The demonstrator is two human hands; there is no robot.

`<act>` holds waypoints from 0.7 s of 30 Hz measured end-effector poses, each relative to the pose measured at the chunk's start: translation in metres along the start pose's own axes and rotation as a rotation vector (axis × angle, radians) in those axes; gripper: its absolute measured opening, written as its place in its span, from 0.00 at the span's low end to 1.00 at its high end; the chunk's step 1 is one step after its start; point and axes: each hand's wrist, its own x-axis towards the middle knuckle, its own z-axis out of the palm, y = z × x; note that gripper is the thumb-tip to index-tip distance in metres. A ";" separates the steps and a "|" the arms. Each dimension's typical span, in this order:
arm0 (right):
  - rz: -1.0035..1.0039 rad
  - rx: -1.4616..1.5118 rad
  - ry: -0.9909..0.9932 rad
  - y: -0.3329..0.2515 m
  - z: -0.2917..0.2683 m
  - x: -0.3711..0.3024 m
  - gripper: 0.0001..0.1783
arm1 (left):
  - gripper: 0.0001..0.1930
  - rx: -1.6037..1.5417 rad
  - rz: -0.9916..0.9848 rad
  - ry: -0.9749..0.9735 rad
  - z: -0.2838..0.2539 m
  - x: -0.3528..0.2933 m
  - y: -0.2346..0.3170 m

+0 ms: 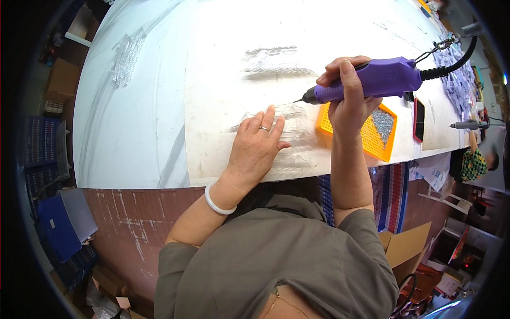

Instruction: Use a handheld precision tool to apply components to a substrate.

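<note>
My left hand (256, 146) lies with its fingers stretched out on a clear plastic piece (291, 111) on the white table. My right hand (350, 98) is wrapped round a purple electric screwdriver (392, 77). The driver's thin bit points left and sits just above the clear piece, beyond my left fingertips; whether it touches is hard to tell. A yellow perforated basket (376, 149) stands partly behind my right wrist, with many small silvery screws (382, 125) in it. More clear plastic strips (292, 160) lie beside my left hand, toward the table's near edge.
Farther back lie other clear strips (279, 61), and a stack of clear pieces (127, 56) rests at the left. A black, red-edged flat object (419, 120) is right of the basket. The driver's black cable (462, 61) and chain hang at the right. Another person (474, 164) is at far right.
</note>
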 end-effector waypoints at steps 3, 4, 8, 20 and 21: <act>-0.003 0.018 0.008 0.002 0.000 0.000 0.02 | 0.28 -0.009 -0.003 0.003 0.001 0.000 0.000; 0.003 0.002 0.008 0.002 -0.001 0.000 0.02 | 0.28 -0.018 -0.001 0.009 0.002 0.000 0.000; -0.013 -0.038 -0.007 0.001 -0.003 -0.001 0.02 | 0.28 -0.013 0.001 0.005 0.002 -0.001 0.000; -0.028 -0.029 -0.018 0.002 -0.004 -0.002 0.02 | 0.28 -0.001 0.005 -0.019 0.001 0.000 0.000; -0.028 -0.028 -0.018 0.002 -0.003 -0.002 0.02 | 0.28 0.002 0.005 -0.020 0.001 0.000 0.000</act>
